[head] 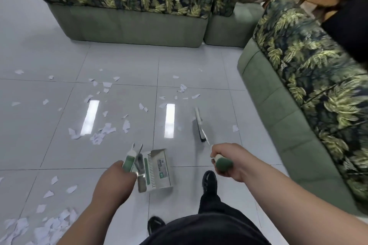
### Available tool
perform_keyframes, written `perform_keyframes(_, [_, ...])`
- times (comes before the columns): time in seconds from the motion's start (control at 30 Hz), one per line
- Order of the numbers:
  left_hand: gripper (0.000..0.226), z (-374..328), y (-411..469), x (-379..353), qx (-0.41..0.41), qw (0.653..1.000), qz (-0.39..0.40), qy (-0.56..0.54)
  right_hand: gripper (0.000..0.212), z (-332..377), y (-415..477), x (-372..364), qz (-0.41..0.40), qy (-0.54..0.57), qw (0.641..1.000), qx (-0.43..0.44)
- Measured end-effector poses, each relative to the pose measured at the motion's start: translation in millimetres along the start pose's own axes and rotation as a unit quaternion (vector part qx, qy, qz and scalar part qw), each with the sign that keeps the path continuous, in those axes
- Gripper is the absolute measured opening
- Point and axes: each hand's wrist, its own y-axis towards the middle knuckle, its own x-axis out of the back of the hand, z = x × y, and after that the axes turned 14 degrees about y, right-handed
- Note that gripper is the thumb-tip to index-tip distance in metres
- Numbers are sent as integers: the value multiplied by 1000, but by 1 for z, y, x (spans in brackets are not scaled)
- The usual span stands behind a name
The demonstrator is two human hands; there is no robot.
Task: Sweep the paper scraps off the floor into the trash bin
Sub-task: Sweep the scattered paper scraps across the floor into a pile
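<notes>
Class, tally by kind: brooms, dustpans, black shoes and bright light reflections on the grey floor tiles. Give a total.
Green-handled broom with black bristles: 1
Silver dustpan with green-and-white handle: 1
Black shoes: 2
Bright rectangular light reflections: 2
Total: 6

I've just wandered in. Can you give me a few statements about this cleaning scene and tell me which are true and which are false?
1. The right hand grips the broom. True.
2. The left hand is empty. False: it holds the handle of the dustpan.
3. Torn paper scraps lie scattered on the floor. True.
4. The dustpan rests on a sofa. False: it is down by the floor, in front of the person.
</notes>
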Motion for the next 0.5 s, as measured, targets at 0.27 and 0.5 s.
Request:
perform_keyframes(0.27, [14,-91,30,-12,-30,999,-18,23,20,72,53,103,-126,157,979,-33])
perform_keyframes(0.5, [10,-161,52,-32,6,1000,-20,11,37,132,133,156,-132,123,982,-59])
